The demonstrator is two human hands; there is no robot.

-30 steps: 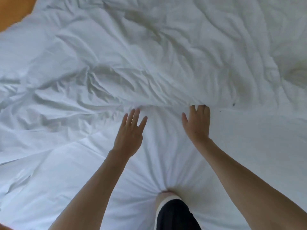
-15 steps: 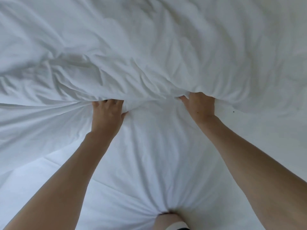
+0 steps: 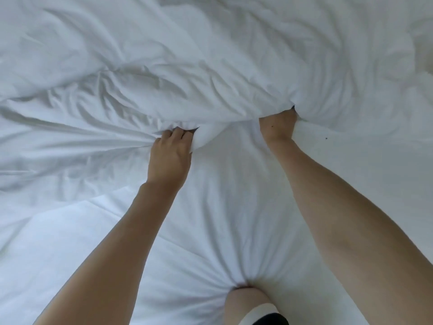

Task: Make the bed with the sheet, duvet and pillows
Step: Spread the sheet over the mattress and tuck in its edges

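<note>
A crumpled white duvet [image 3: 210, 73] fills the upper half of the view, lying on the white sheet [image 3: 229, 207] that covers the mattress. My left hand [image 3: 169, 158] grips the duvet's near edge, fingers curled into a bunch of fabric. My right hand [image 3: 277, 126] holds the same edge further right, its fingers buried under the duvet and hidden. The two hands are about a forearm's width apart. No pillows are in view.
My knee [image 3: 248, 303] presses into the sheet at the bottom centre, pulling creases toward it. A black garment with a white band [image 3: 269, 317] shows at the bottom edge. Bedding covers everything else.
Both hands went from open over the sheet to gripping the duvet's edge. The left hand has since drawn its bunch of fabric nearer to me, while the right sits deeper under the edge.
</note>
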